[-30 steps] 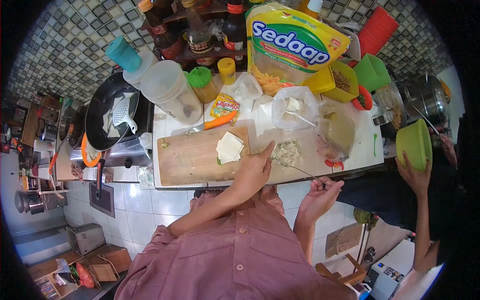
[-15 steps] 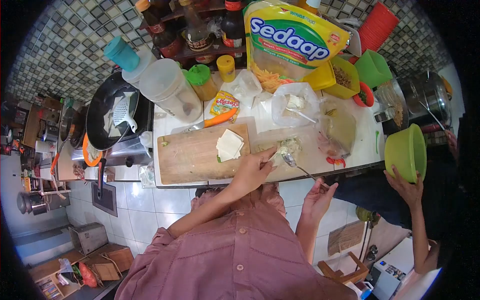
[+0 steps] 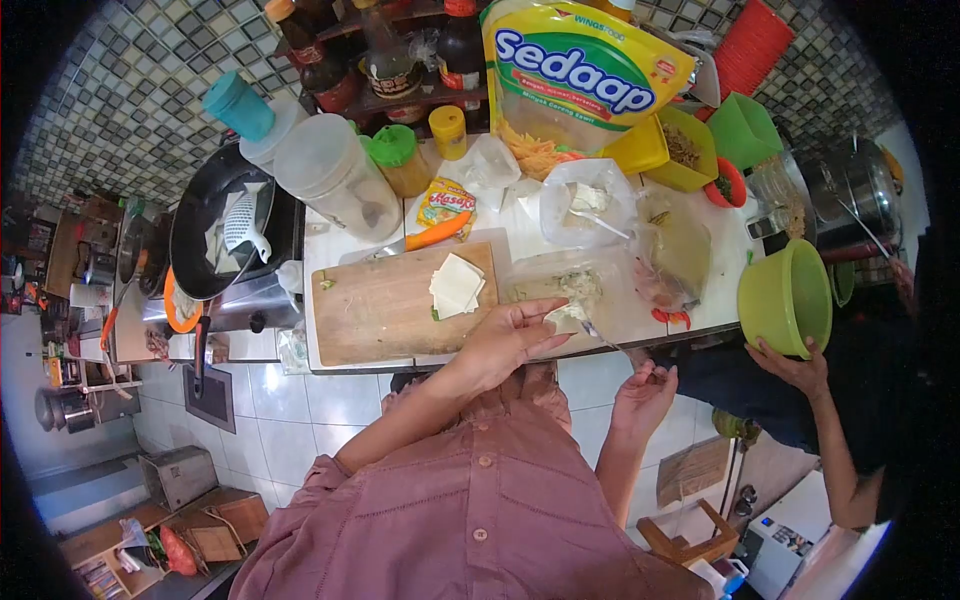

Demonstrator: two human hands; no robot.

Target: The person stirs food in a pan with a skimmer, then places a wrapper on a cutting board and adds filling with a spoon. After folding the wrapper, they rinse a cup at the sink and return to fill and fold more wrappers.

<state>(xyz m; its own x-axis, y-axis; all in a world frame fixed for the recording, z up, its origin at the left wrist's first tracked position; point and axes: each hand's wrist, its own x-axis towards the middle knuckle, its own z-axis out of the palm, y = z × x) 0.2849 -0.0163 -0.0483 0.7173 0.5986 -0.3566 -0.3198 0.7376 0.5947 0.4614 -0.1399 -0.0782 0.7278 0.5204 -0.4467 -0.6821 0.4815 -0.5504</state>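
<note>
My left hand (image 3: 505,345) is closed, its thumb and fingers pinching a small pale wrapper (image 3: 566,318) that the fingers partly hide. In my right hand (image 3: 643,395) is the handle of a metal spoon (image 3: 602,338), whose bowl end meets the wrapper. Just beyond them, a clear container (image 3: 525,275) holds a pale, green-flecked filling (image 3: 580,282). A stack of white square wrappers (image 3: 458,285) lies on the wooden cutting board (image 3: 380,310), left of my left hand.
A pan (image 3: 190,215) with a white slotted utensil (image 3: 245,225) sits on the stove at left. An orange-handled knife (image 3: 425,235) lies behind the board. A Sedaap pouch (image 3: 580,75) stands at the back. At right, another person's hand (image 3: 795,368) holds a green basin (image 3: 785,300).
The spoon has moved from over the filling container toward me, up to the wrapper at my left hand. The other person's green basin has shifted left.
</note>
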